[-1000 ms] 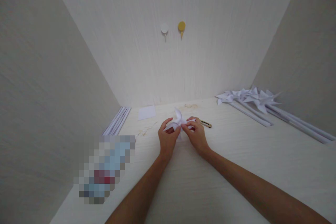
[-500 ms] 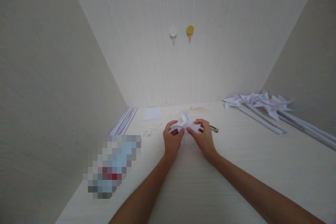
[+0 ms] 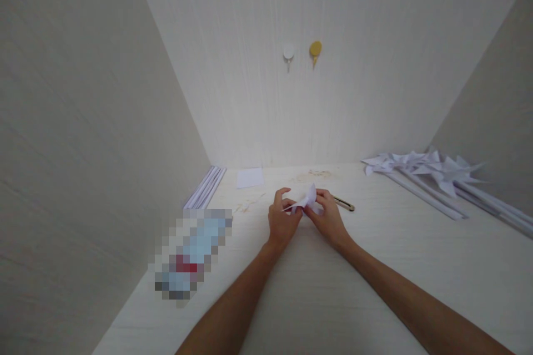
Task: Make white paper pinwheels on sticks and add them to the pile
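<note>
Left hand [image 3: 283, 221] and right hand [image 3: 330, 219] both pinch folded paper pinwheel head [image 3: 306, 201] just above desk [image 3: 375, 266] centre, fingertips gathering flaps; finished pinwheels [image 3: 433, 173] piled far right, clear of hands; knife [image 3: 345, 204] just behind right hand.

Both hands, left hand [image 3: 282, 221] and right hand [image 3: 328, 220], pinch a folded paper piece [image 3: 306, 201] (white) above the table [image 3: 375, 266].
</note>
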Available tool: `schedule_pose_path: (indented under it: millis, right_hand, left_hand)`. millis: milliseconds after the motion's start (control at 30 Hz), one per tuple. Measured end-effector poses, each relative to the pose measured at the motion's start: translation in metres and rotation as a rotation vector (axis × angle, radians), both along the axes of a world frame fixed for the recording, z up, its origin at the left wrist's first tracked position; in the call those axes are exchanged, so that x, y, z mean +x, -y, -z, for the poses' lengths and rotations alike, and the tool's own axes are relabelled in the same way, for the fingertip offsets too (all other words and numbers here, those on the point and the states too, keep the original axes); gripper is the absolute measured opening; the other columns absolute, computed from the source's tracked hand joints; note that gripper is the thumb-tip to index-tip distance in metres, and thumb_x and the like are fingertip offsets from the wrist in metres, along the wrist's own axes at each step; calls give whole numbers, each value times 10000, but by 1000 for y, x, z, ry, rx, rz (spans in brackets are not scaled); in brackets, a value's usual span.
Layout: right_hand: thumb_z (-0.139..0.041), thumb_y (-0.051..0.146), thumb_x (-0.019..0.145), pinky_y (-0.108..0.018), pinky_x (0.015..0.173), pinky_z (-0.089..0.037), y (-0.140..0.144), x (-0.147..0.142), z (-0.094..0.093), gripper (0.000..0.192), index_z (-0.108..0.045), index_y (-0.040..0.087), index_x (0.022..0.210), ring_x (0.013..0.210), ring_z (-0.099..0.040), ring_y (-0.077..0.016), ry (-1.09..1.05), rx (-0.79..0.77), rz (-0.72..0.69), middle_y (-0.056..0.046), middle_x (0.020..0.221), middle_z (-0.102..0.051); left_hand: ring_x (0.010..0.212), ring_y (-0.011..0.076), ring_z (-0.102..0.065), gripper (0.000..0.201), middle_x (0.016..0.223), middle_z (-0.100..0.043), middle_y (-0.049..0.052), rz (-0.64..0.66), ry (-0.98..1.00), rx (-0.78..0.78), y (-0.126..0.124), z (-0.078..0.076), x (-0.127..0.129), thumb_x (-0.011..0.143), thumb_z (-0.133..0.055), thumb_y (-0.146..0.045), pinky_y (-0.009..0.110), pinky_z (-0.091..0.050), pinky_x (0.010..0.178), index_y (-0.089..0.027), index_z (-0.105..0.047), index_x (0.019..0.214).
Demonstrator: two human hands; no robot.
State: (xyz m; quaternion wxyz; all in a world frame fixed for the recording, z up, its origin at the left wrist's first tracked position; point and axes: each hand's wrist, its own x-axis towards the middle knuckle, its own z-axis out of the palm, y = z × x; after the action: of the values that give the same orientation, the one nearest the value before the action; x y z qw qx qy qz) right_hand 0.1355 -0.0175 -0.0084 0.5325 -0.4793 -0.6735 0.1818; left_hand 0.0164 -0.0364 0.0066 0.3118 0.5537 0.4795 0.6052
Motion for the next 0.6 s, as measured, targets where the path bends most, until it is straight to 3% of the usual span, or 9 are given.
schedule_pose_path:
  millis: [333,600]
  right_hand:
    - [-617,365,628,-379,829,-384,3,3,-7,193,-663,193,702,865,-512,-221,-149,-49,-54,-67,877,-552]
    - [-636,354,611,-364,814,-391,8,1,-11,191,-656,181,691,866,-511,-213,-174,-57,-56,-69,876,-532]
  left_hand:
    - [532,91,-553,519,573,-588,-54,135,250,-105,-3,-6,-1,562,-607,-98,193,-404,540,-162,-380,1025]
    - [497,85,-534,530,553,-594,-49,174,333,-127,-1,-8,-2,540,-641,-120,192,-382,523,-161,-382,1001]
